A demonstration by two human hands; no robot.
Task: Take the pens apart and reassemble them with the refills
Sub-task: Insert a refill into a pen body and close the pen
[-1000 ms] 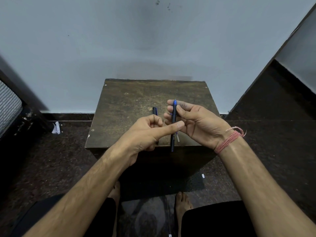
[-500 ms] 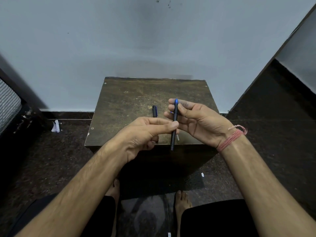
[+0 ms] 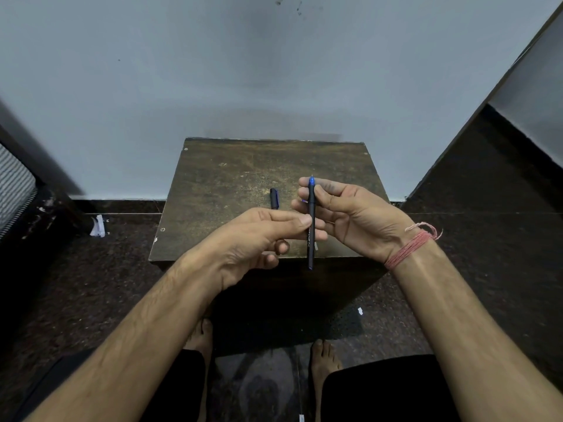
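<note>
My right hand (image 3: 350, 219) grips the uncapped pen (image 3: 310, 226) upright above the stool (image 3: 243, 175), my left hand (image 3: 253, 239) pinching its barrel; cap (image 3: 274, 198) off, lying on the stool, reassembly apparently unfinished

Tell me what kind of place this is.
Probably a room in a home: a small worn wooden table against a plain painted wall, on a dark speckled stone floor.

Above the small wooden table (image 3: 231, 190), the right hand (image 3: 350, 214) holds a dark pen (image 3: 311, 226) upright, the left hand (image 3: 253, 239) touches its barrel with the thumb, and a pen cap (image 3: 274, 198) lies behind.
</note>
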